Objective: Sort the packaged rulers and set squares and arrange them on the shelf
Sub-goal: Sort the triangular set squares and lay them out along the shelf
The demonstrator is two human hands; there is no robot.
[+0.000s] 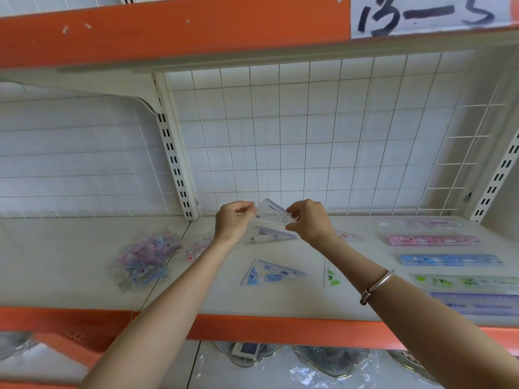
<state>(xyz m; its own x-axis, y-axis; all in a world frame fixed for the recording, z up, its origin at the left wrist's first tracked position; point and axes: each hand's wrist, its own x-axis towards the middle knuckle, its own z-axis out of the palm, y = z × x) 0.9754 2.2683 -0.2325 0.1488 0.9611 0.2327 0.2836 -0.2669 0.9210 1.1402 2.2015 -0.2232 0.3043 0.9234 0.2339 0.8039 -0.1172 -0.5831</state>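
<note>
My left hand (234,220) and my right hand (307,220) both pinch a clear packaged set square (271,212), holding it tilted above the white shelf (84,262). Right under it lies a purple set square (269,235). A blue set square (271,272) lies nearer the front edge. At the left sits a heap of unsorted packages (144,255), with a pink package (196,247) beside it. On the right, several packaged rulers lie in a column: pale pink (415,222), pink (434,240), blue (449,259), green (463,281) and purple (477,303).
A green package (331,275) lies partly under my right forearm. A wire grid panel (323,130) backs the shelf, and slotted uprights (175,161) stand at the back. An orange-edged shelf (168,35) hangs overhead. Glass dishes in plastic (330,359) sit on the lower shelf.
</note>
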